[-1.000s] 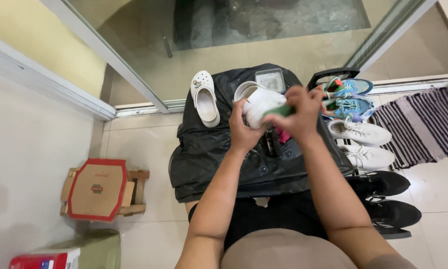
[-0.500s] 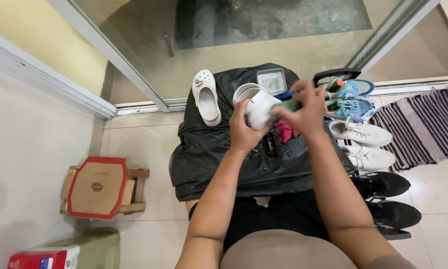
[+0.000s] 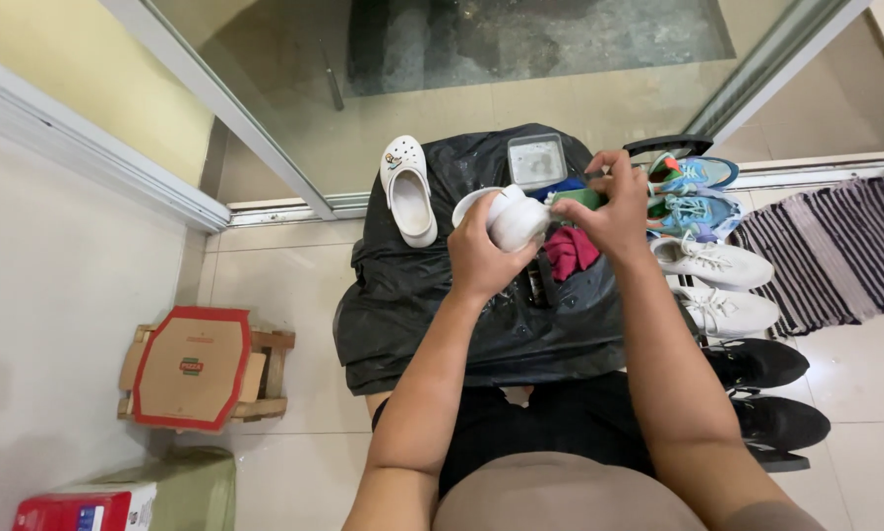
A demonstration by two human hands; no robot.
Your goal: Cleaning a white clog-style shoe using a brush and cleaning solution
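Nearest you, your lap in dark cloth fills the bottom edge, and both bare forearms rise from it toward twelve o'clock over pale, glossy floor tiles (image 3: 284, 285). At about eight o'clock a flat cardboard box with a red border (image 3: 192, 368) sits on a small wooden stool (image 3: 271, 374); at seven o'clock lie a red carton (image 3: 88, 511) and a dull green bag (image 3: 201, 487).

A crinkled, shiny black plastic sheet (image 3: 432, 305) is spread across your knees. Your left hand (image 3: 481, 251) curls around a smooth white clog (image 3: 517, 220), fingers wrapped and pressed against its side, holding it up above the sheet at twelve o'clock. Your right hand (image 3: 619, 211) sits just beside it at one o'clock, fingers bunched and pinching a green brush (image 3: 578, 198) whose end meets the clog. A crumpled dark pink cloth (image 3: 570, 252) lies on the sheet right under your hands.

Farther along, a matching white clog (image 3: 408, 192) rests sole down at eleven o'clock on the sheet's edge, and a clear square tub (image 3: 537, 160) stands at twelve. At two to four o'clock a row of shoes runs along the floor: blue and orange trainers (image 3: 693, 192), white laced sneakers (image 3: 717, 285), black shoes (image 3: 771, 393). A striped woven mat (image 3: 835, 246) lies at three. Beyond, a metal door track (image 3: 284, 208) and a glass pane (image 3: 442, 79) close off the room.
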